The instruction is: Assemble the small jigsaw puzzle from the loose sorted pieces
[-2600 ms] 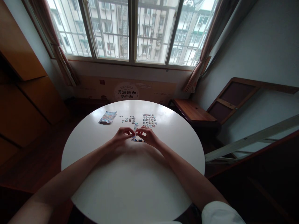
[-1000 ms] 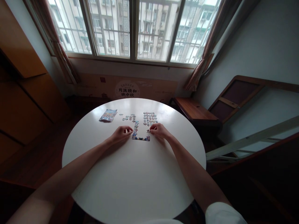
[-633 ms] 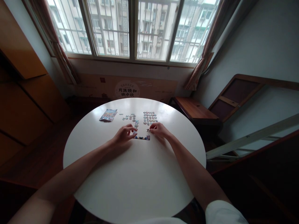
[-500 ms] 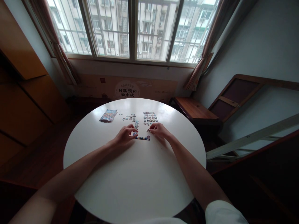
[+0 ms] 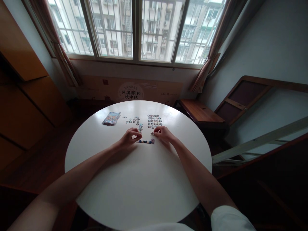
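Note:
On the round white table, joined jigsaw pieces [image 5: 147,141] form a narrow strip with a left side running away from me. My left hand [image 5: 132,134] is over the corner of that strip, thumb and fingertips together; whatever is between them is hidden. My right hand [image 5: 163,133] pinches a small dark puzzle piece [image 5: 152,133] just above the strip's right end. Loose puzzle pieces [image 5: 154,121] lie in rows beyond my right hand. More scattered pieces [image 5: 130,121] are beyond my left hand.
A colourful printed packet [image 5: 111,118] lies at the far left of the white table [image 5: 134,189]. Past the table's right edge stands a wooden bench [image 5: 202,111]. Curtained windows and a printed panel [image 5: 96,91] are behind the table.
My left thumb and fingertips have closed together over the strip's left corner, where they were slightly apart. My right hand stays nearly still with its puzzle piece.

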Action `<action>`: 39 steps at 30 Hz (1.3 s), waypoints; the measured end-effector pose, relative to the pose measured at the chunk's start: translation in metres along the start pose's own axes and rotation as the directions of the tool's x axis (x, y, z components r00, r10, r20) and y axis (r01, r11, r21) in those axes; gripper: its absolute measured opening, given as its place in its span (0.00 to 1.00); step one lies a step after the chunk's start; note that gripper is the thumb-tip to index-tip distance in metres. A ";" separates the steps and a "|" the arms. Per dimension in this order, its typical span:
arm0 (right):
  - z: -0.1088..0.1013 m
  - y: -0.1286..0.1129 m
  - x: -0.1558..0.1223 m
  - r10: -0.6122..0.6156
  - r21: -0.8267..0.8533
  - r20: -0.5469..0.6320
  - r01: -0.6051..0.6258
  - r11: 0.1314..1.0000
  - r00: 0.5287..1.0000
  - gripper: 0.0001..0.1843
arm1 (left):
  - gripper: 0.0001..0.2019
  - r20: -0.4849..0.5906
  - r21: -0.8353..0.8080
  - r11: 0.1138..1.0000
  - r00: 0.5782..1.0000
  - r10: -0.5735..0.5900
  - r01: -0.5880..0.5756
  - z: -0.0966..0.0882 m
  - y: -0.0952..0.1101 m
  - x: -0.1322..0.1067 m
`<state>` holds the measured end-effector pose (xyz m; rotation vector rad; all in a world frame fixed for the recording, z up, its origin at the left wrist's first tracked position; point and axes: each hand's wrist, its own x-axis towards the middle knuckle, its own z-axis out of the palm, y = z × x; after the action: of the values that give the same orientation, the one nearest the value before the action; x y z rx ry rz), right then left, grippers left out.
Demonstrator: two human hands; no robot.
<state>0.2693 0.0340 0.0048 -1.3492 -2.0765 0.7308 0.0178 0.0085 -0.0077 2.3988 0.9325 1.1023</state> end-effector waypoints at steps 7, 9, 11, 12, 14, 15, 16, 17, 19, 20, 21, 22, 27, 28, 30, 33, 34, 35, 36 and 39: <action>0.000 0.002 0.001 0.008 -0.006 0.006 -0.008 1.000 1.000 0.05 | 0.09 -0.023 -0.034 0.997 0.997 -0.071 0.070 -0.004 0.003 0.000; 0.000 0.002 0.001 0.008 -0.004 0.007 -0.008 1.000 1.000 0.05 | 0.08 -0.010 0.049 0.997 0.998 -0.059 0.059 -0.004 0.005 -0.002; 0.000 0.001 0.001 0.012 -0.007 0.011 -0.012 1.000 1.000 0.05 | 0.08 0.004 0.167 0.984 0.998 -0.060 0.059 -0.004 0.009 -0.003; 0.000 0.001 0.001 0.015 -0.011 0.012 -0.015 1.000 1.000 0.05 | 0.09 0.013 0.215 0.975 0.998 -0.062 0.058 -0.003 0.011 -0.004; 0.000 0.001 0.002 0.022 -0.016 0.012 -0.022 1.000 1.000 0.05 | 0.09 0.023 0.285 0.957 0.998 -0.058 0.049 -0.003 0.015 -0.004; 0.000 0.001 0.002 0.024 -0.018 0.012 -0.024 1.000 1.000 0.05 | 0.09 0.031 0.308 0.950 0.998 -0.054 0.042 -0.003 0.017 -0.004; 0.000 0.001 0.002 0.025 -0.018 0.013 -0.024 1.000 1.000 0.05 | 0.08 0.041 0.326 0.945 0.998 -0.048 0.032 -0.003 0.018 -0.004; 0.000 0.001 0.002 0.025 -0.016 0.014 -0.025 1.000 1.000 0.05 | 0.08 0.053 0.337 0.941 0.998 -0.041 0.021 -0.003 0.018 -0.004; 0.000 0.001 0.002 0.024 -0.011 0.018 -0.024 1.000 1.000 0.05 | 0.08 0.078 0.344 0.939 0.997 -0.028 -0.001 -0.004 0.019 -0.004; 0.000 0.001 0.002 0.025 -0.007 0.020 -0.025 1.000 0.999 0.06 | 0.09 0.086 0.342 0.940 0.996 -0.022 -0.008 -0.004 0.019 -0.004; 0.000 0.001 0.002 0.027 -0.004 0.021 -0.027 1.000 0.999 0.06 | 0.09 0.090 0.337 0.942 0.996 -0.019 -0.012 -0.003 0.019 -0.004; 0.000 0.001 0.002 0.030 -0.001 0.022 -0.030 1.000 0.999 0.06 | 0.09 0.087 0.329 0.944 0.996 -0.017 -0.012 -0.003 0.018 -0.004; -0.001 0.000 0.001 0.022 -0.002 0.028 -0.022 1.000 0.999 0.06 | 0.07 0.050 0.279 0.960 0.998 -0.036 0.021 0.000 0.013 -0.005; -0.001 0.000 0.001 0.020 -0.002 0.028 -0.020 1.000 0.999 0.06 | 0.07 0.042 0.262 0.965 0.998 -0.042 0.030 0.000 0.011 -0.005; -0.001 -0.001 0.001 0.019 -0.003 0.027 -0.019 1.000 0.999 0.06 | 0.07 0.014 0.202 0.978 0.998 -0.053 0.050 -0.001 0.010 -0.003; -0.002 -0.001 0.001 0.019 -0.005 0.028 -0.019 1.000 0.999 0.06 | 0.07 -0.047 0.031 0.995 0.995 -0.091 0.092 -0.006 0.009 0.000; -0.002 -0.001 0.001 0.017 -0.005 0.030 -0.017 1.000 0.999 0.06 | 0.07 -0.067 -0.033 0.992 0.990 -0.126 0.124 -0.009 0.009 0.001; -0.002 -0.001 0.001 0.014 -0.007 0.030 -0.014 1.000 0.999 0.06 | 0.06 -0.074 -0.095 0.982 0.982 -0.172 0.165 -0.012 0.008 0.002; -0.002 0.000 0.001 0.011 -0.007 0.028 -0.010 1.000 1.000 0.06 | 0.06 -0.076 -0.170 0.964 0.972 -0.220 0.205 -0.016 0.006 0.004; -0.001 0.001 0.001 0.003 -0.003 0.021 -0.003 1.000 1.000 0.06 | 0.06 -0.190 -0.452 0.854 0.907 -0.376 0.259 -0.041 -0.008 0.009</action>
<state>0.2706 0.0356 0.0048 -1.3525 -2.0924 0.7464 -0.0129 0.0222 0.0189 1.7012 1.0155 1.3576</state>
